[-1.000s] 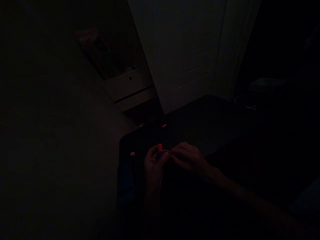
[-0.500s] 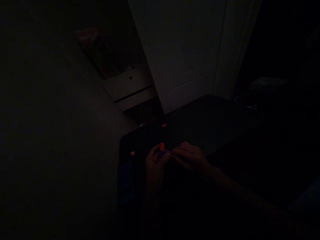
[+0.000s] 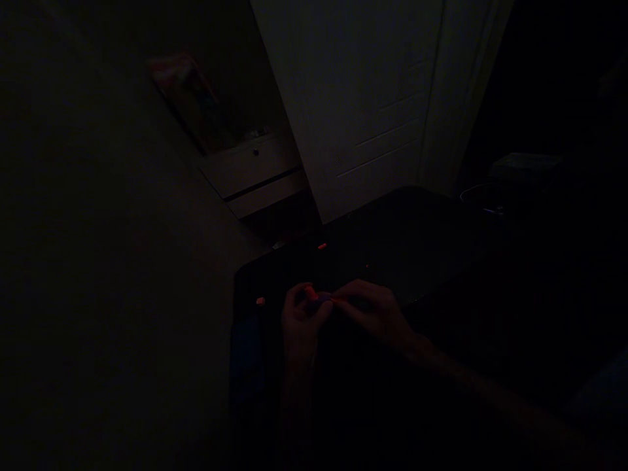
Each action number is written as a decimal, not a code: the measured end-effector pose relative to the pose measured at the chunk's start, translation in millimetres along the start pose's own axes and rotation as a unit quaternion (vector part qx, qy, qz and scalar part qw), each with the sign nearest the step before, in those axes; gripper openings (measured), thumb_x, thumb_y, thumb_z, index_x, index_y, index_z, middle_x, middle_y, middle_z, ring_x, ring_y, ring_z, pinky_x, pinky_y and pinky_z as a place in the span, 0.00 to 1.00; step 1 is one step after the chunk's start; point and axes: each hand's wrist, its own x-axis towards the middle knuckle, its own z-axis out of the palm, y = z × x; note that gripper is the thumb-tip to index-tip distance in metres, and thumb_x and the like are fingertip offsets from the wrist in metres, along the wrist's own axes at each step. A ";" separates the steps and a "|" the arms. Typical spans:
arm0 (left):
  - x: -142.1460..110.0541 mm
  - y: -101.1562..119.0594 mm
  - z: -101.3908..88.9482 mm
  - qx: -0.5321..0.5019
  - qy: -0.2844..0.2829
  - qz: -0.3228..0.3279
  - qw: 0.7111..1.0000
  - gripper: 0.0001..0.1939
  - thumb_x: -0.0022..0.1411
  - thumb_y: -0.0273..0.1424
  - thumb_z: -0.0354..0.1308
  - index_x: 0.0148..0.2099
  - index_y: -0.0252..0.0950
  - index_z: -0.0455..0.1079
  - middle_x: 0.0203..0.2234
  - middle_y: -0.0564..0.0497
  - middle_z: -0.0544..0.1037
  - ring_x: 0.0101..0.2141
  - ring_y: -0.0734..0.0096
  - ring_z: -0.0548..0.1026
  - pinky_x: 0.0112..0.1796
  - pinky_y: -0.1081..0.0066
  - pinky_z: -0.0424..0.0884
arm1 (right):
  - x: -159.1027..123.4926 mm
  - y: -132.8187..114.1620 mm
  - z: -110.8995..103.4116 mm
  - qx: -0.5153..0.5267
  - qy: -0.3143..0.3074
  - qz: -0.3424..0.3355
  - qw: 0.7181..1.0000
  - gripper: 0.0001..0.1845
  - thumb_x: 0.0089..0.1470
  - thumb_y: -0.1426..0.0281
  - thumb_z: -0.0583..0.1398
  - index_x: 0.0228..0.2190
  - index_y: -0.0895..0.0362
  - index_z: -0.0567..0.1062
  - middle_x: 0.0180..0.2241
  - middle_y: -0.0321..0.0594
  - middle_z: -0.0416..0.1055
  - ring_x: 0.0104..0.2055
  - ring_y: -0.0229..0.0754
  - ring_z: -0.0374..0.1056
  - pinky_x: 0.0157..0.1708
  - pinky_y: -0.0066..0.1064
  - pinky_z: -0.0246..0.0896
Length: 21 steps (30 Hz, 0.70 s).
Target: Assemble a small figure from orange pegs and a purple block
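Observation:
The scene is very dark. My left hand [image 3: 300, 322] and my right hand [image 3: 373, 311] meet over a dark table [image 3: 417, 235], fingers pinched together around a small piece [image 3: 316, 297] that is orange-red and bluish. The left thumb and fingers curl round it; the right fingertips touch its right side. A small orange piece [image 3: 260, 301] lies on the table left of my left hand. Another orange piece [image 3: 322, 246] lies farther back.
A pale door [image 3: 363, 98] stands behind the table. A low drawer unit [image 3: 255, 173] sits to the door's left, with a dim framed object [image 3: 189, 98] leaning above it. Dark shapes fill the right side. Pale floor [image 3: 108, 275] spreads to the left.
The orange part of the held piece has dropped lower between my fingers and shows less. Both hands stay in nearly the same place.

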 end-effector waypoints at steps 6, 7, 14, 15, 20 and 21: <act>1.2 -0.1 -3.1 0.009 -0.005 -0.022 1.000 0.30 0.45 0.29 0.77 0.49 0.37 0.71 0.32 0.52 0.83 0.31 0.71 0.82 0.35 0.74 0.74 | 0.0 1.0 -3.4 -0.025 -0.012 -0.064 0.998 0.08 0.64 0.70 0.63 0.44 0.53 0.82 0.38 0.42 0.77 0.39 0.41 0.76 0.39 0.32 0.74; 1.3 -0.3 -3.1 0.009 -0.001 -0.026 1.000 0.29 0.44 0.30 0.78 0.49 0.36 0.72 0.32 0.52 0.83 0.30 0.71 0.81 0.34 0.75 0.74 | 0.2 1.0 -3.7 -0.028 -0.013 -0.078 0.996 0.08 0.65 0.70 0.63 0.45 0.53 0.82 0.38 0.42 0.77 0.39 0.41 0.76 0.38 0.32 0.74; 3.0 0.5 -0.8 -0.016 0.004 -0.030 0.999 0.27 0.42 0.29 0.78 0.46 0.34 0.75 0.30 0.52 0.83 0.29 0.74 0.80 0.33 0.76 0.73 | -1.9 8.7 0.5 -0.018 -0.017 -0.099 0.995 0.13 0.65 0.72 0.62 0.50 0.50 0.81 0.39 0.41 0.76 0.39 0.42 0.74 0.38 0.32 0.73; 3.5 0.9 -0.6 -0.019 0.007 -0.028 0.999 0.27 0.42 0.29 0.78 0.46 0.34 0.75 0.30 0.52 0.82 0.29 0.74 0.80 0.34 0.76 0.73 | -2.5 10.3 1.2 -0.007 -0.020 -0.090 0.996 0.14 0.65 0.71 0.63 0.50 0.49 0.81 0.40 0.41 0.76 0.40 0.42 0.75 0.39 0.32 0.74; 7.8 -0.4 -3.9 0.012 0.010 -0.042 0.999 0.29 0.40 0.29 0.78 0.46 0.33 0.74 0.30 0.51 0.83 0.30 0.72 0.81 0.35 0.74 0.75 | -3.3 16.6 2.5 0.009 -0.036 -0.047 0.998 0.13 0.63 0.71 0.64 0.49 0.50 0.82 0.41 0.41 0.78 0.41 0.41 0.77 0.40 0.32 0.74; 9.3 -1.6 -5.3 0.029 0.009 -0.051 0.998 0.30 0.41 0.30 0.78 0.47 0.33 0.74 0.31 0.51 0.83 0.30 0.71 0.81 0.35 0.74 0.75 | -3.3 18.3 2.3 0.003 -0.042 -0.041 0.998 0.12 0.63 0.71 0.64 0.48 0.51 0.82 0.41 0.41 0.79 0.40 0.41 0.77 0.40 0.32 0.74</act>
